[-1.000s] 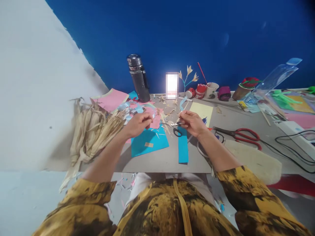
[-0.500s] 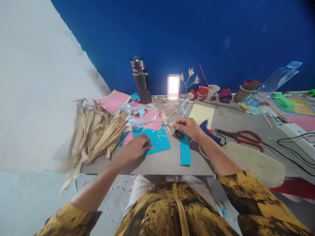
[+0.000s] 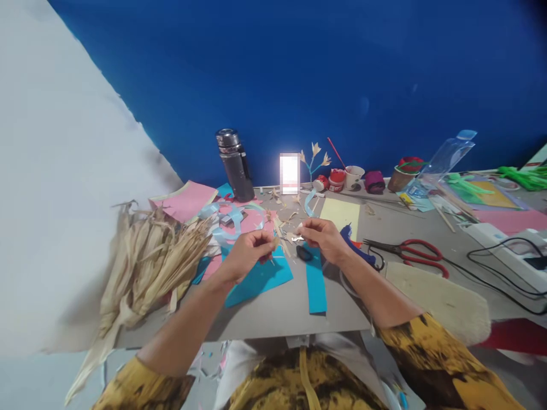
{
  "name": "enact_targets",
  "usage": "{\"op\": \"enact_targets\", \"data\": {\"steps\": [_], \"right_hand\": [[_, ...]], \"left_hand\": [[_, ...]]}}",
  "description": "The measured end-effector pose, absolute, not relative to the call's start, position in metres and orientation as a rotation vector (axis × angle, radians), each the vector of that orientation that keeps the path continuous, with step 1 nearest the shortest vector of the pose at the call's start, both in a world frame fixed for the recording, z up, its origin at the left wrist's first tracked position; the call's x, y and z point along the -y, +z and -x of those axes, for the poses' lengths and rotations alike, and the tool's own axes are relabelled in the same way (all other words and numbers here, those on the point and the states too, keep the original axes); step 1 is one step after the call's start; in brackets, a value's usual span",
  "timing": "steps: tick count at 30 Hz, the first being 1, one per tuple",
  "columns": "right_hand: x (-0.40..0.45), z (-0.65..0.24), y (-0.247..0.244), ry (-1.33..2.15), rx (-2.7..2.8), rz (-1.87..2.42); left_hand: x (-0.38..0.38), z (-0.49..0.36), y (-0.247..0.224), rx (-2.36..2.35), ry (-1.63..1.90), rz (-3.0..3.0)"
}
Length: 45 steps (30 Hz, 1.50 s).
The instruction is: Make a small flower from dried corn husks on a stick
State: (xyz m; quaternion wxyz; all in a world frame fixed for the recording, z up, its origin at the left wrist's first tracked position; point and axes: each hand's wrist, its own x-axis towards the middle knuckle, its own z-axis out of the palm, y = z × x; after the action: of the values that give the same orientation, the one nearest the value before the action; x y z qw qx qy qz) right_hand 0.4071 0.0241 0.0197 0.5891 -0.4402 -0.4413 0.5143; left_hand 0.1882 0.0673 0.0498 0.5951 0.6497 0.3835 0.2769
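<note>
My left hand (image 3: 252,254) is closed in a pinch on a small tan strip of corn husk (image 3: 276,244), above a blue sheet of paper (image 3: 260,283). Opposite it, my right hand (image 3: 320,236) is also pinched, and a tiny pale bit shows at its fingertips, too small to name. Just below that hand lie the black handles of small scissors (image 3: 304,253), beside a blue paper strip (image 3: 316,285). A bundle of dried corn husks (image 3: 149,262) rests at the left. A branched stem with husk flowers (image 3: 315,159) stands at the back.
A dark flask (image 3: 235,168) stands near the blue wall. Red-handled scissors (image 3: 421,250), a blue glue gun (image 3: 361,250) and a pale flat pad (image 3: 436,296) lie at the right, with a power strip (image 3: 504,250) and cables beyond. Paint pots (image 3: 337,179) and a paper cup (image 3: 354,178) line the back.
My left hand has risen and moved toward my right hand with the husk strip. My right hand stays pinched above the small scissors. The view has tilted up and shifted slightly right.
</note>
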Motion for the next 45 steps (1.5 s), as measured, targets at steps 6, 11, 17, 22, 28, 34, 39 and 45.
{"op": "enact_targets", "data": {"steps": [6, 11, 17, 22, 28, 34, 39, 45], "right_hand": [[-0.029, -0.415, 0.02, 1.176, 0.919, 0.916], [-0.027, -0.418, 0.025, 1.145, 0.936, 0.95], [-0.018, -0.415, 0.033, 1.188, 1.243, 0.947], [-0.019, -0.411, 0.033, 1.118, 1.255, 1.104], [-0.026, -0.411, 0.021, 1.17, 1.033, 1.123], [-0.03, -0.419, 0.019, 1.091, 1.026, 1.211], [-0.026, -0.406, 0.013, 1.074, 1.335, 1.317], [-0.027, -0.396, -0.003, 1.097, 1.549, 1.407]], "left_hand": [[-0.081, -0.24, 0.038, -0.682, 0.719, -1.026], [-0.081, -0.24, 0.022, -0.539, 0.634, -0.705], [-0.074, -0.239, 0.021, -0.456, 0.483, -0.62], [-0.069, -0.24, 0.021, -0.485, 0.45, -0.672], [-0.072, -0.236, 0.018, -0.602, 0.628, -1.023], [-0.095, -0.231, 0.014, -0.804, 0.855, -1.009], [-0.101, -0.23, 0.013, -0.807, 0.971, -1.002], [-0.095, -0.231, 0.016, -0.764, 0.94, -1.049]]}}
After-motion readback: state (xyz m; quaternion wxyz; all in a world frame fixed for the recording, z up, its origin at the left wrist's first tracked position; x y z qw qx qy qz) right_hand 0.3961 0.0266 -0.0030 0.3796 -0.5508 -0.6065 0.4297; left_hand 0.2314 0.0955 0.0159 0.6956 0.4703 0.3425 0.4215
